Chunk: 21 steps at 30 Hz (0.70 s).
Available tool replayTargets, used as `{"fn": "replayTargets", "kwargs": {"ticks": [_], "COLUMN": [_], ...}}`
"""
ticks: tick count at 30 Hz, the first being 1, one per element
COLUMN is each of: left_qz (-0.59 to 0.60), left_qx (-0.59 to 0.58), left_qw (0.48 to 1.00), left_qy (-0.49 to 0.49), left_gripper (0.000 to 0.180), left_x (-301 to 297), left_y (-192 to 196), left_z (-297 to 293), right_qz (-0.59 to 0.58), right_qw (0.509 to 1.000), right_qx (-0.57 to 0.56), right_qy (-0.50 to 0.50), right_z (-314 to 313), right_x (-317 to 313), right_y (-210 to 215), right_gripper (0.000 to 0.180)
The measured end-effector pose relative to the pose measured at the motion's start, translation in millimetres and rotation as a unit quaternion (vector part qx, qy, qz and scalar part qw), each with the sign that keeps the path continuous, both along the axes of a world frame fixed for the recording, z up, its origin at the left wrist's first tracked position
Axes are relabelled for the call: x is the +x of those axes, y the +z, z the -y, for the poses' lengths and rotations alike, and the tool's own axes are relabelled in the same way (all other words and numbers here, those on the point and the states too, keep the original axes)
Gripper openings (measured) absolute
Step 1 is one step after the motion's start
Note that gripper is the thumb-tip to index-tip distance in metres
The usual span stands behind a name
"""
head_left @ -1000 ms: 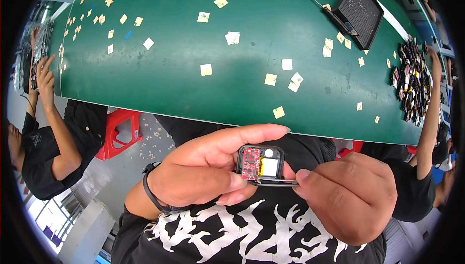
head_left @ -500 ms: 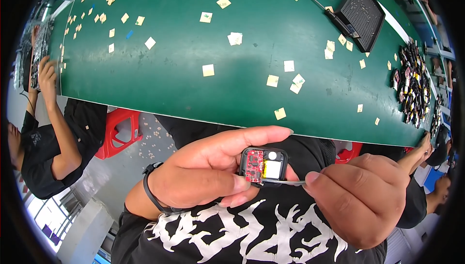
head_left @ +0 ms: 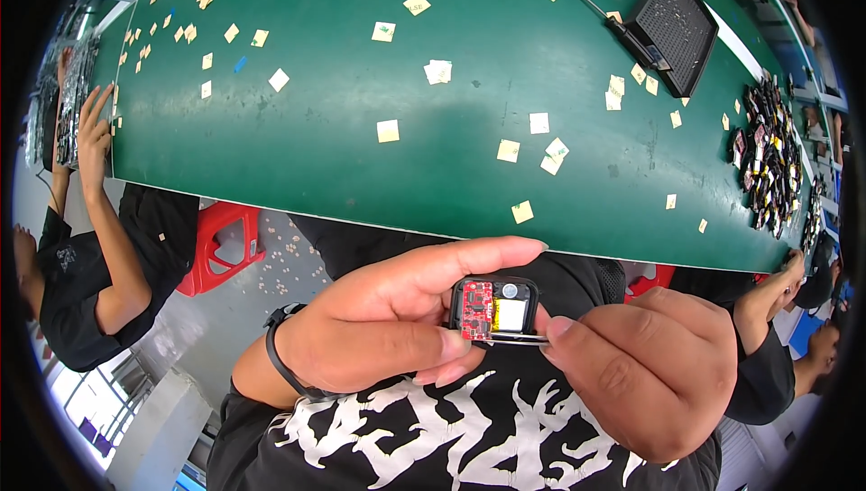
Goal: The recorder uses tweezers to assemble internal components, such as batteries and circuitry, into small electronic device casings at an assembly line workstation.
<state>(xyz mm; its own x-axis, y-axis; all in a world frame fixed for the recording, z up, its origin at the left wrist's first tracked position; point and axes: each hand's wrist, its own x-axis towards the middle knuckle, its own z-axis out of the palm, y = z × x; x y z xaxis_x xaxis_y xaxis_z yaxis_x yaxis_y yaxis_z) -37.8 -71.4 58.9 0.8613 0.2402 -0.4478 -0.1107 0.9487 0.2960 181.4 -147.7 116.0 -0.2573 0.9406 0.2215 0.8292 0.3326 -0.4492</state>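
Note:
My left hand [head_left: 361,329] grips a small black device housing [head_left: 534,297] in front of my chest, its thumb on the near left edge and the index finger stretched out past the far side. Inside the open housing are a red circuit board [head_left: 476,309], a white battery with yellow tape [head_left: 511,315] and a small round part [head_left: 511,291]. My right hand [head_left: 654,365] pinches thin metal tweezers [head_left: 521,339], which lie along the housing's near edge. The tips of the tweezers are too small to make out.
Beyond my hands spreads a green table [head_left: 325,157] scattered with small pale paper squares [head_left: 388,131]. A black tray [head_left: 677,27] stands at the far right, near a heap of small devices [head_left: 769,157]. A co-worker's hand [head_left: 93,139] is at the left; a red stool [head_left: 221,247] stands below.
My right hand has shifted slightly left, bringing the tweezers further along the housing's near edge. The round part looks greyer. The co-worker's hand at the left has moved a little.

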Motion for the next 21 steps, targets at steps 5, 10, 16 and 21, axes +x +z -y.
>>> {"fn": "replayTargets", "kwargs": {"ticks": [5,10,16,21], "left_qz": [0.010,-0.009,0.000,0.005], "left_qx": [-0.011,-0.001,0.059,0.072], "left_qw": [1.000,1.000,0.997,0.996], "left_qy": [0.006,-0.003,-0.049,-0.054], "left_gripper": [0.071,0.071,0.070,0.071], "left_x": [0.9,1.2,-3.3,-6.9], "left_y": [-0.3,4.8,1.3,-3.0], "left_z": [1.4,0.8,2.8,3.1], "right_qz": [0.030,0.037,0.022,0.009], "right_qw": [0.997,0.993,0.989,0.990], "right_qx": [-0.002,0.007,0.004,0.010], "right_qy": [0.069,0.113,0.147,0.137], "right_z": [-3.7,-9.4,-12.1,-11.8], "right_x": [5.5,10.2,15.6,16.0], "right_y": [2.8,0.5,-0.3,-1.3], "right_gripper": [0.030,0.031,0.032,0.032]}}
